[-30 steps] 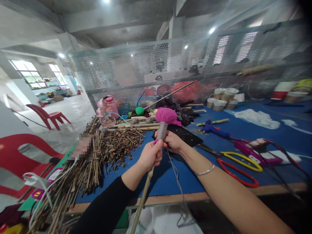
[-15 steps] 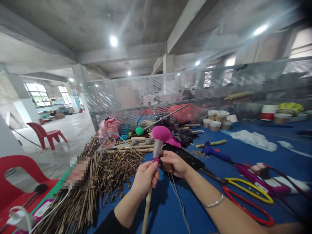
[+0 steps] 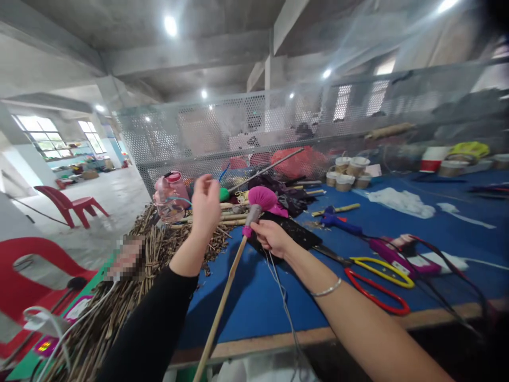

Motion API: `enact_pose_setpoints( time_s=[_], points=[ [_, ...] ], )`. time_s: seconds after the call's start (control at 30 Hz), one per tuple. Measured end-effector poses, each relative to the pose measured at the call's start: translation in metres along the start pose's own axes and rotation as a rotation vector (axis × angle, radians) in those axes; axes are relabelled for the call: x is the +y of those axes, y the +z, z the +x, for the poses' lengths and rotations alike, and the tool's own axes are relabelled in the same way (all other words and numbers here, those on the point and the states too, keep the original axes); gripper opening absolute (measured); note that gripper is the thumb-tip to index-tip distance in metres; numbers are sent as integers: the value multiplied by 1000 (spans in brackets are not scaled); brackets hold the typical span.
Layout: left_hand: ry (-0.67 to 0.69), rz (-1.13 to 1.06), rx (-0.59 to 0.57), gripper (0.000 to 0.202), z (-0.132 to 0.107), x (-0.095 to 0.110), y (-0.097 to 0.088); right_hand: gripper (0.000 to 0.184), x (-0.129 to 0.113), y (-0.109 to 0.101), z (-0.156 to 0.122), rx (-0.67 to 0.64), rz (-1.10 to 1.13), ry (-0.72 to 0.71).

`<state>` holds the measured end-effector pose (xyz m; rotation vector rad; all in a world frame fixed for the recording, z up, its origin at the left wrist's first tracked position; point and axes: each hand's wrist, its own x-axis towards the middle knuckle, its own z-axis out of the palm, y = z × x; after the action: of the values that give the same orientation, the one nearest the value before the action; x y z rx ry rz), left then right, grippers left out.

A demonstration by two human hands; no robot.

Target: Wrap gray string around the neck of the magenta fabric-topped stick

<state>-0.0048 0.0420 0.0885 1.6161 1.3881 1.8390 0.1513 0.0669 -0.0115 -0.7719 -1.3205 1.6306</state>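
Observation:
My right hand [image 3: 270, 236] grips a long bamboo stick [image 3: 222, 302] just under its grey thread-wrapped neck [image 3: 253, 215], which carries a pink cloth ball [image 3: 262, 197] at the top. The stick slants from the table's near edge up toward the middle. A thin grey thread [image 3: 284, 302] hangs from under my right hand over the table edge. My left hand [image 3: 205, 204] is raised off the stick, left of the ball, with fingertips pinched together; what they hold is too thin to see.
The blue table [image 3: 254, 318] holds red and yellow scissors [image 3: 377, 297], a blue glue gun [image 3: 338, 223], a pink bottle [image 3: 170, 193], a heap of dry twigs [image 3: 131, 297], paper cups [image 3: 350, 178] and white cloth [image 3: 401, 201]. A perforated metal screen [image 3: 238, 127] stands behind; red chairs [image 3: 32, 276] stand left.
My left hand has let go of the stick and risen up and to the left. My right hand now holds the stick alone. The camera tilted up, then partly back down.

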Motion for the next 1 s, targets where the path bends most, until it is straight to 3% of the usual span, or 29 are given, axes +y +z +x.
enact_pose_setpoints(
  time_s=[0.1, 0.2, 0.27, 0.33, 0.4, 0.5, 0.73, 0.9, 1.0],
  points=[
    [-5, 218, -282, 31, -39, -15, 22, 40, 0, -3, 1, 30, -48, 0],
    [-187, 210, -351, 28, -71, -39, 38, 38, 1, -7, 1, 14, -76, 11],
    [-388, 76, -392, 19, -76, -51, 40, 37, 1, -10, 1, -30, -108, 41],
    [-537, -56, -395, 13, -72, -59, 37, 37, -1, -11, -1, -55, -191, 65],
    [-593, -104, -363, 12, -69, -63, 32, 33, -4, -12, -3, -61, -281, 82],
    [-591, -68, -328, 13, -72, -69, 28, 27, -8, -8, -7, -92, -289, 97],
    [-551, 4, -365, 18, -86, -74, 32, 27, -4, -1, -7, -56, 16, 138],
    [-637, -168, -273, 20, -73, -62, 23, 28, -1, 4, -7, -54, -9, 105],
    [-661, -310, -278, 24, -68, -57, 18, 29, 1, 6, -7, -81, -48, 72]
  ],
)
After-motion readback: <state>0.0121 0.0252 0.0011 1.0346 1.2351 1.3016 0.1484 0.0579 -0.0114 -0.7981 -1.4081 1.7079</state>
